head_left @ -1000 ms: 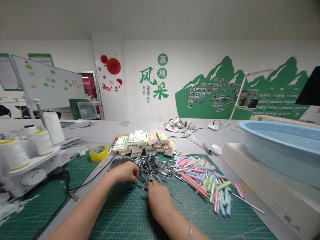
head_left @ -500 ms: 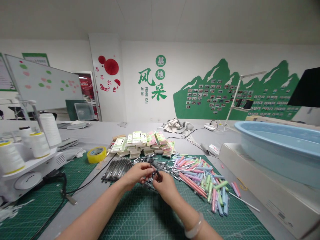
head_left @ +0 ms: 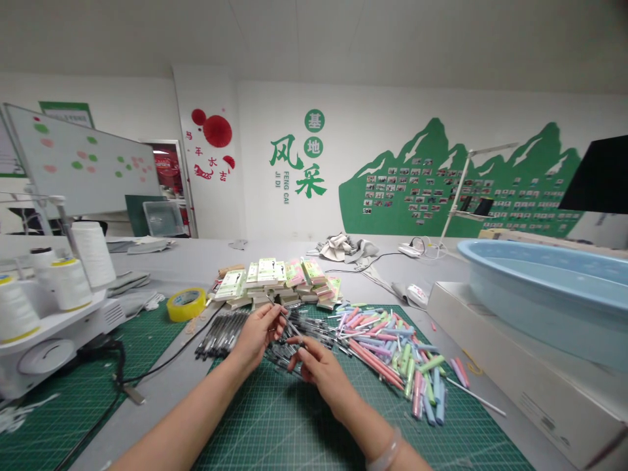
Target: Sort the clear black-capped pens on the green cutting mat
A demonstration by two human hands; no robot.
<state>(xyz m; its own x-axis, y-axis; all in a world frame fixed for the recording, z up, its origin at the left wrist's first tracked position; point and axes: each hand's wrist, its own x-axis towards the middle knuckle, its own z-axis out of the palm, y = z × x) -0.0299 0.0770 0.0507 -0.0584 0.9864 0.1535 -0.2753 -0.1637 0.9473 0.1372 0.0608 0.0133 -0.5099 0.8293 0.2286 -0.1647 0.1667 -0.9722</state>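
My left hand (head_left: 258, 335) pinches a slim pen (head_left: 289, 323) between thumb and fingers above the green cutting mat (head_left: 275, 425). Close by on the right, my right hand (head_left: 324, 374) has its fingers loosely curled and apart, with nothing visible in them. Under and behind both hands lies a heap of clear and black pens (head_left: 318, 325), partly hidden by my fingers. A neater row of similar pens (head_left: 218, 335) is left of my left hand. Pastel tubes (head_left: 387, 340) in pink, blue, green and purple are piled to the right.
Stacked small boxes (head_left: 269, 275) stand behind the pens. Yellow tape (head_left: 186, 305) and a white machine with thread cones (head_left: 71, 284) are left. A blue basin (head_left: 540, 288) rests on a white box (head_left: 515, 366) at right. A black cable (head_left: 181, 360) crosses the mat's left side.
My hands have moved slightly apart. My right hand's fingers have loosened from the dark piece between the hands, and the pen now shows in my left hand.
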